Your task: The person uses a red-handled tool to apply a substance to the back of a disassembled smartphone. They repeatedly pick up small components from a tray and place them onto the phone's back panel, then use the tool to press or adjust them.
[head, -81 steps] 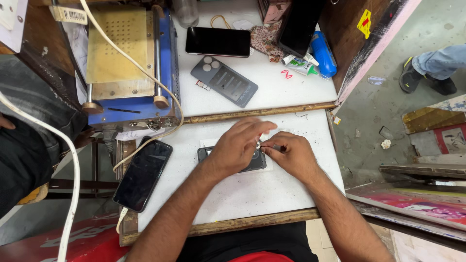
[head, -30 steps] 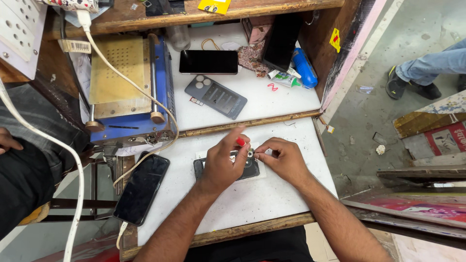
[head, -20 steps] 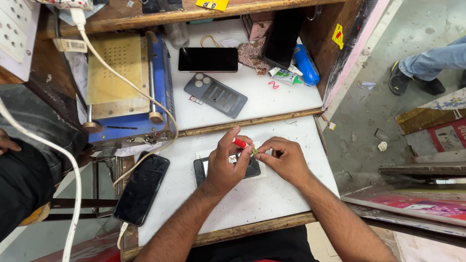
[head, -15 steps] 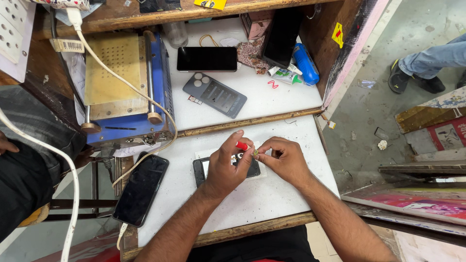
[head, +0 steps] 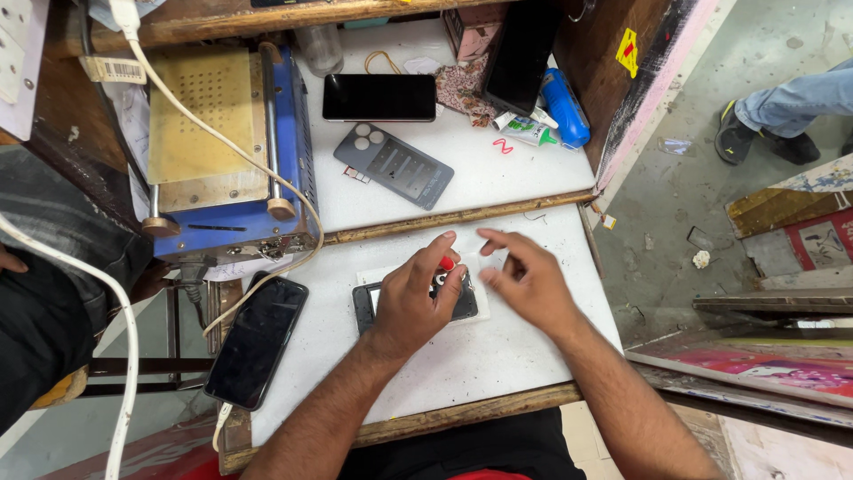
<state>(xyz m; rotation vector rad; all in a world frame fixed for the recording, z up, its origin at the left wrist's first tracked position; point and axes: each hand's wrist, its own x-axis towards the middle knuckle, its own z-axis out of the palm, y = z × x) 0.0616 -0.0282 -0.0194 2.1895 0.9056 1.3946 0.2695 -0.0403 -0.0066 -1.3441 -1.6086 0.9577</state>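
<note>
Right hand had come off the phone since half a second before: then both hands met over it, now it hovered just beside, fingers loosely spread, holding nothing. Left hand stayed on the phone, palm covering most of it, fingertips pinching a small red-tipped tool.

Phone lay face-down on a white pad, mid-front of the lower white table, between the two hands.

Counts:
- 4 phones flat on the tables: the one under the hand, a black one at the left edge, a black one on the upper table, a grey back cover with three camera holes.
- 1 more dark slab stood propped at the back.
- 1 blue press machine with a tan plate.
- 2 white cables: one over the machine, one at far left.
- 1 blue bottle, 1 tube.

Hidden or unclear:
- Phone's middle was under the left palm; the camera area barely showed.
- Tool's shaft was hidden in the fingers.
- Another person's shoe and jeans leg were cut off at top right; a dark-clothed person was cut off at left.
</note>
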